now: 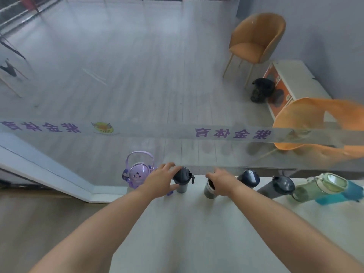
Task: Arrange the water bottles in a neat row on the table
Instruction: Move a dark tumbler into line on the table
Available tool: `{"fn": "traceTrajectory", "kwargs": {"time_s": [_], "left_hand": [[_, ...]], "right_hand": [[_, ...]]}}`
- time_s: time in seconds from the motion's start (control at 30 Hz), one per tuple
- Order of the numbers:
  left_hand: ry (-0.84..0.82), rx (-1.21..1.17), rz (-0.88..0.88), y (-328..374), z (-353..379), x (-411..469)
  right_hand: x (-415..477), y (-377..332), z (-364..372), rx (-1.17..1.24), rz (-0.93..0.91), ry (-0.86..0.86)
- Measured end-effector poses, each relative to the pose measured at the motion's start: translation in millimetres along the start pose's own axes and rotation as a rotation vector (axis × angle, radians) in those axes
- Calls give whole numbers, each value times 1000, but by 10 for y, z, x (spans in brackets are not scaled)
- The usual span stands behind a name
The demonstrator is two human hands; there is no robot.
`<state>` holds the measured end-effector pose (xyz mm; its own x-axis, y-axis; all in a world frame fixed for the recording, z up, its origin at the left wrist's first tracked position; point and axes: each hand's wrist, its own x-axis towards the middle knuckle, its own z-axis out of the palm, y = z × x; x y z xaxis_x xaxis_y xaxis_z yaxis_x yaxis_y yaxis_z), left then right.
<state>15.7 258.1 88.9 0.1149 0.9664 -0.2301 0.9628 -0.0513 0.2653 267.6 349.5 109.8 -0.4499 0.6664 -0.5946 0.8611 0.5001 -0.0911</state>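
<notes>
Six or seven water bottles stand along the far edge of the white counter [187, 233], against a glass wall with purple lettering [232, 133]. The left hand [159, 180] grips a grey metal bottle with a dark flip lid [182, 180]: its fingers [170, 166] curl over the lid's far side and the thumb presses the near side. Just left of it, touching the hand, stands a translucent purple bottle with a cartoon face and hoop handle [137, 174]. The right hand [222, 182] holds a short grey steel bottle [208, 191], its fingers wrapped over the top. Further right stand two dark-lidded grey bottles [249, 178], a pale green bottle [323, 186] and a teal bottle [332, 197].
</notes>
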Motion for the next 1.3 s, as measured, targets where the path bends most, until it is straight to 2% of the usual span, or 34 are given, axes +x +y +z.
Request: {"fn": "traceTrajectory", "kwargs": {"time_s": [0.2,0.67,0.9,1.03,1.1,1.2,1.3], "left_hand": [[-117,-12,-20,228,213,231],[-112,-10,-12,205,261,243],[102,31,47,95,86,14],[313,10,77,-157,-37,-69],[341,73,14,-340,-61,-137],[227,155,-180,-608,-11,-273],[88,169,-338,-762,76,-357]], "right_hand": [[50,-16,26,70,-15,42],[158,-93,-26,-1,-70,36],[132,-145,-96,-19,-47,-13],[141,-227,-151,-97,-60,30],[136,-330,-214,-79,-127,101],[126,-546,-259,-28,-242,169],[168,-765,-219,-5,-274,163]]}}
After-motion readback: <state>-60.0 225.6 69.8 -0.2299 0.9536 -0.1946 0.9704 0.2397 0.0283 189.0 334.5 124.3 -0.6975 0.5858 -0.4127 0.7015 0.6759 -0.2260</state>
